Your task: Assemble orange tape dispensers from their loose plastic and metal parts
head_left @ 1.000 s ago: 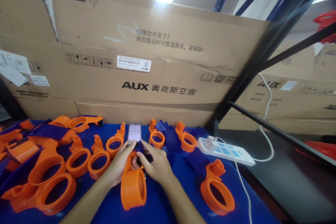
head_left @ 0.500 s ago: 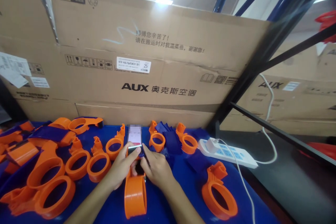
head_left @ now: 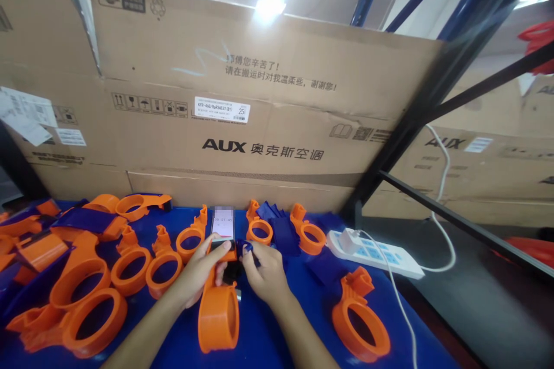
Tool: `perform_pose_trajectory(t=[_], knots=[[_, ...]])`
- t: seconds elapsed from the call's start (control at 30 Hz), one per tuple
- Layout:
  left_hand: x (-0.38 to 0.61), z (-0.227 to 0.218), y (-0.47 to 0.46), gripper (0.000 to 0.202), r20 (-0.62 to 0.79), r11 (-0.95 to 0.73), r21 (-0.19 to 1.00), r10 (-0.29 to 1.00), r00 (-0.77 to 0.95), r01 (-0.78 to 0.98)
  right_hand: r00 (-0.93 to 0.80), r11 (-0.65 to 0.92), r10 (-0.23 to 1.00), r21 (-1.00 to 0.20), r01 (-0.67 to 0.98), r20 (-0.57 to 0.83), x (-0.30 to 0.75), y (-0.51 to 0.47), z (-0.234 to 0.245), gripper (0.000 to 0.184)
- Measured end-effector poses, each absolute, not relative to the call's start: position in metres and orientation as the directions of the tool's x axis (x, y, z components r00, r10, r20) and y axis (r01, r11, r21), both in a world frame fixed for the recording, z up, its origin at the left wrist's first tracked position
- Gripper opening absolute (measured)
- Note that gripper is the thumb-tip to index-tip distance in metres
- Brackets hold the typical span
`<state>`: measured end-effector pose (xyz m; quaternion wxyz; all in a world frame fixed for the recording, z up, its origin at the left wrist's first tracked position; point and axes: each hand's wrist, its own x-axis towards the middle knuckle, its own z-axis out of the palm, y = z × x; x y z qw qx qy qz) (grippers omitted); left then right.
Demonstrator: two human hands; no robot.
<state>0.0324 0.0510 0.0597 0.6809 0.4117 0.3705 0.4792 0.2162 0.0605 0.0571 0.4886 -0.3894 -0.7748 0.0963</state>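
Observation:
My left hand (head_left: pixel 199 274) grips the neck end of an orange plastic ring part (head_left: pixel 219 314) that lies on the blue table (head_left: pixel 259 340) between my forearms. My right hand (head_left: pixel 265 273) pinches a small dark blue piece (head_left: pixel 246 247) against the top of that same part, fingers closed. A phone (head_left: pixel 223 224) with a lit screen lies flat just beyond both hands.
Several more orange ring parts (head_left: pixel 130 268) crowd the left of the table, and one (head_left: pixel 361 323) lies to the right. Dark blue pieces (head_left: pixel 283 233) sit behind. A white power strip (head_left: pixel 374 252) with cable lies at the right. Large cardboard boxes (head_left: pixel 259 104) wall off the back.
Both hands stayed on the orange ring part, which shifted slightly. My right fingers moved up onto the small blue piece at its top.

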Motion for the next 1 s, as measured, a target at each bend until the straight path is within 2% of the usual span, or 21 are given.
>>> perform_pose_trajectory(t=[0.17, 0.3, 0.4, 0.5, 0.63, 0.73, 0.83, 0.9, 1.0], knots=[[0.024, 0.065, 0.059, 0.034, -0.087, 0.139, 0.855, 0.988, 0.126, -0.499, 0.126, 0.545, 0.751, -0.717, 0.435, 0.648, 0.234, 0.072, 0.065, 0.019], [0.019, 0.066, 0.061, 0.033, -0.077, 0.126, 0.823, 0.991, 0.110, -0.554, 0.212, 0.468, 0.795, -0.797, 0.381, 0.568, 0.256, 0.082, 0.070, 0.014], [0.019, 0.065, 0.058, 0.035, -0.089, 0.145, 0.821, 0.988, 0.127, -0.552, 0.077, 0.423, 0.849, -0.759, 0.495, 0.523, 0.268, 0.083, 0.074, 0.011], [0.020, 0.065, 0.057, 0.035, -0.083, 0.135, 0.826, 0.989, 0.120, -0.548, -0.195, 0.453, 0.874, -0.600, 0.659, 0.445, 0.273, 0.080, 0.078, 0.012], [0.022, 0.064, 0.057, 0.033, -0.068, 0.115, 0.845, 0.992, 0.107, -0.522, -0.434, 0.540, 0.840, -0.444, 0.715, 0.325, 0.272, 0.076, 0.079, 0.014], [0.023, 0.062, 0.058, 0.032, -0.088, 0.130, 0.852, 0.990, 0.106, -0.508, -0.451, 0.515, 0.857, -0.397, 0.760, 0.250, 0.270, 0.073, 0.076, 0.015], [0.024, 0.061, 0.059, 0.032, -0.104, 0.145, 0.863, 0.988, 0.111, -0.485, -0.433, 0.498, 0.867, -0.399, 0.770, 0.246, 0.271, 0.072, 0.076, 0.018], [0.025, 0.060, 0.058, 0.032, -0.096, 0.142, 0.878, 0.988, 0.122, -0.457, -0.431, 0.515, 0.856, -0.421, 0.746, 0.283, 0.270, 0.071, 0.080, 0.022], [0.028, 0.058, 0.056, 0.032, -0.076, 0.128, 0.901, 0.987, 0.140, -0.414, -0.425, 0.590, 0.804, -0.470, 0.656, 0.416, 0.261, 0.068, 0.085, 0.023]])
